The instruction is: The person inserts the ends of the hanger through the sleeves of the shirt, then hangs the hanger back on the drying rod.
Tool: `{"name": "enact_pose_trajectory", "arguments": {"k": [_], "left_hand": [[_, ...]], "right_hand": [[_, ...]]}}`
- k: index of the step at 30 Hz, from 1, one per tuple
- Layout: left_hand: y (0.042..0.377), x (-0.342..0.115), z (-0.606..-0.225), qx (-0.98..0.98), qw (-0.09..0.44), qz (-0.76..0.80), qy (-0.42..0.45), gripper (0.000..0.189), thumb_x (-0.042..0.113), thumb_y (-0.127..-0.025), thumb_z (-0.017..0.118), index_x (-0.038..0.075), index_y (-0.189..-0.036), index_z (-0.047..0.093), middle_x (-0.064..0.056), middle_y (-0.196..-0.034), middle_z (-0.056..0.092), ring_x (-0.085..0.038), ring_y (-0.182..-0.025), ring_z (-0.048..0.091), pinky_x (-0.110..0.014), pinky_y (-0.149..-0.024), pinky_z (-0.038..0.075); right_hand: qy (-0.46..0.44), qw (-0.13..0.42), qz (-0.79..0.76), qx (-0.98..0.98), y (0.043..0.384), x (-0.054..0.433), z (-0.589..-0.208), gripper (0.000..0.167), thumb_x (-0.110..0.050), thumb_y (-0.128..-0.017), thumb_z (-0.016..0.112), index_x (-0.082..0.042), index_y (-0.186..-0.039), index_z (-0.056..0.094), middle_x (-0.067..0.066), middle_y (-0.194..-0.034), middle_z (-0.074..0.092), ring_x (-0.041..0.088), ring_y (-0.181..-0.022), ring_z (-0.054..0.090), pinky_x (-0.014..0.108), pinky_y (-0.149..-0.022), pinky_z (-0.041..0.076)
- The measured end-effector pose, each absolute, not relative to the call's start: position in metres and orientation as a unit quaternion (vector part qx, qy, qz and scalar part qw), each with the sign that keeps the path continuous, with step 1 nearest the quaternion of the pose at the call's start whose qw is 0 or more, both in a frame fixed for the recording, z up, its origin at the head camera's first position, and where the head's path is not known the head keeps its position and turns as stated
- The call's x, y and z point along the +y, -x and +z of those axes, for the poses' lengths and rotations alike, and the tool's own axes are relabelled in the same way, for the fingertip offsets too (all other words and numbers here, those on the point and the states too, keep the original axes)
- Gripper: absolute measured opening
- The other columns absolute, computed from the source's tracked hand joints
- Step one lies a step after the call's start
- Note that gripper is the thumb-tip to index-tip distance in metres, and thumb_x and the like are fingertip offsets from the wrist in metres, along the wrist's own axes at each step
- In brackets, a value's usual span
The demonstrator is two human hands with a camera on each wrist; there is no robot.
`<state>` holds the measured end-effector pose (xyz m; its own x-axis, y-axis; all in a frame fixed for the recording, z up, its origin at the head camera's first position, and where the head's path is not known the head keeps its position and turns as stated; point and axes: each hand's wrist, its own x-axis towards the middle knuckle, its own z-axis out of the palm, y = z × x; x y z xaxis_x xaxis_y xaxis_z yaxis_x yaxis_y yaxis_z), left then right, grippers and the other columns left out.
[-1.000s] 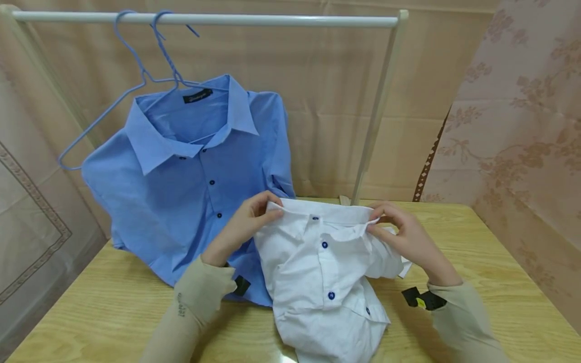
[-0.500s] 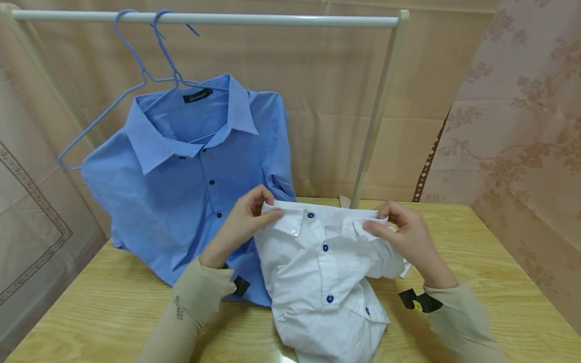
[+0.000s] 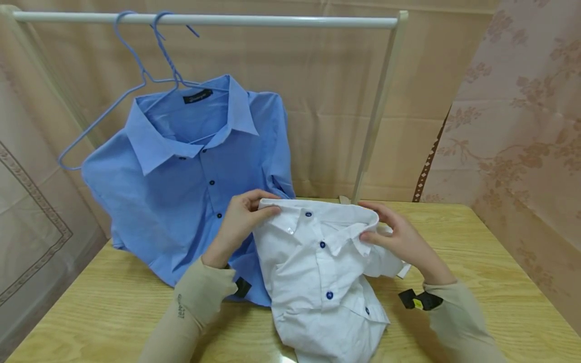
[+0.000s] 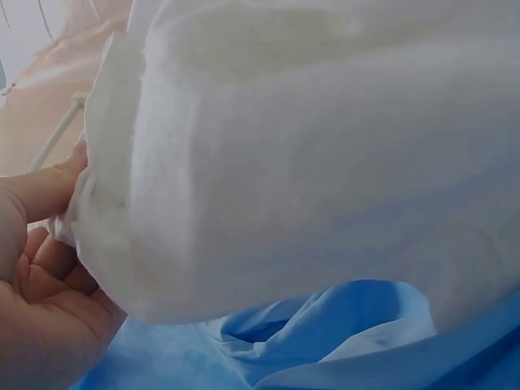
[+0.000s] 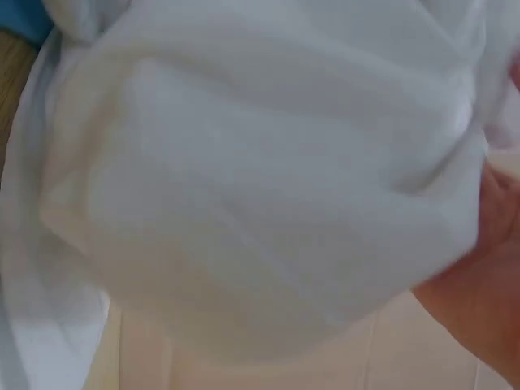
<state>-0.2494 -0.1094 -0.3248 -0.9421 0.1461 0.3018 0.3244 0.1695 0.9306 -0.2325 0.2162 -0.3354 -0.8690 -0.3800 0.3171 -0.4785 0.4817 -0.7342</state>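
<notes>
A white shirt (image 3: pixel 304 282) with dark blue buttons lies bunched on the table, its collar raised toward the back. My left hand (image 3: pixel 238 222) pinches the left end of the collar between thumb and fingers. At the collar's right end, my right hand (image 3: pixel 404 239) holds the fabric, thumb in front and fingers behind. In the left wrist view the white cloth (image 4: pixel 309 179) fills most of the picture, with the left hand (image 4: pixel 49 276) gripping its edge. White cloth (image 5: pixel 268 203) also covers much of the right wrist view, beside part of the right hand (image 5: pixel 487 276).
Behind and left, a blue shirt (image 3: pixel 172 201) hangs from a blue hanger (image 3: pixel 104 118), its lower part on the wooden table (image 3: pixel 490 282). A second hanger hook (image 3: pixel 165 45) sits on the white rail (image 3: pixel 272 20). The rack's right post (image 3: pixel 376 116) stands behind the white shirt.
The collar was stretched fairly straight half a second ago. Now its right end curves inward and its opening shows, as the right hand has shifted slightly left. The left hand keeps its pinch.
</notes>
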Motion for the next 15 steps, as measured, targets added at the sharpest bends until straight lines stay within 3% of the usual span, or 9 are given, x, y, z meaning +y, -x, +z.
{"name": "enact_pose_trajectory", "arguments": {"k": [3, 7, 12, 15], "left_hand": [[0.2503, -0.1105, -0.3256, -0.767, 0.062, -0.622, 0.144, 0.026, 0.025, -0.076, 0.074, 0.007, -0.093, 0.068, -0.006, -0.082, 0.068, -0.018, -0.069, 0.062, -0.030, -0.061, 0.050], [0.2504, -0.1100, -0.3247, -0.792, 0.044, -0.588, 0.160, 0.023, 0.026, -0.079, 0.070, 0.007, -0.090, 0.064, -0.005, -0.081, 0.064, -0.016, -0.068, 0.057, -0.027, -0.059, 0.046], [0.2466, -0.1076, -0.3219, -0.792, 0.036, -0.566, 0.226, 0.017, 0.018, -0.085, 0.064, 0.005, -0.095, 0.061, -0.009, -0.093, 0.061, -0.017, -0.074, 0.057, -0.026, -0.062, 0.046], [0.2456, -0.1068, -0.3216, -0.791, 0.054, -0.563, 0.235, 0.015, 0.015, -0.084, 0.065, 0.004, -0.096, 0.063, -0.010, -0.092, 0.063, -0.016, -0.073, 0.057, -0.025, -0.061, 0.046]], "right_hand": [[-0.249, 0.050, 0.430, -0.866, 0.2332, 0.2192, -0.3363, 0.038, -0.017, -0.082, 0.067, -0.009, -0.118, 0.057, 0.002, -0.111, 0.061, 0.006, -0.100, 0.053, 0.035, -0.086, 0.044], [-0.239, 0.091, 0.460, -0.850, 0.2303, 0.2177, -0.3351, 0.018, -0.011, -0.085, 0.063, -0.004, -0.101, 0.061, -0.012, -0.093, 0.062, 0.002, -0.081, 0.057, 0.023, -0.068, 0.049], [-0.245, 0.167, 0.519, -0.802, 0.2246, 0.2128, -0.3298, 0.012, 0.003, -0.083, 0.061, 0.004, -0.095, 0.057, -0.015, -0.084, 0.060, 0.001, -0.068, 0.056, 0.018, -0.057, 0.048], [-0.260, 0.215, 0.500, -0.797, 0.2249, 0.2124, -0.3291, 0.015, 0.010, -0.077, 0.064, 0.003, -0.089, 0.061, -0.014, -0.080, 0.061, 0.000, -0.063, 0.054, 0.015, -0.053, 0.045]]}}
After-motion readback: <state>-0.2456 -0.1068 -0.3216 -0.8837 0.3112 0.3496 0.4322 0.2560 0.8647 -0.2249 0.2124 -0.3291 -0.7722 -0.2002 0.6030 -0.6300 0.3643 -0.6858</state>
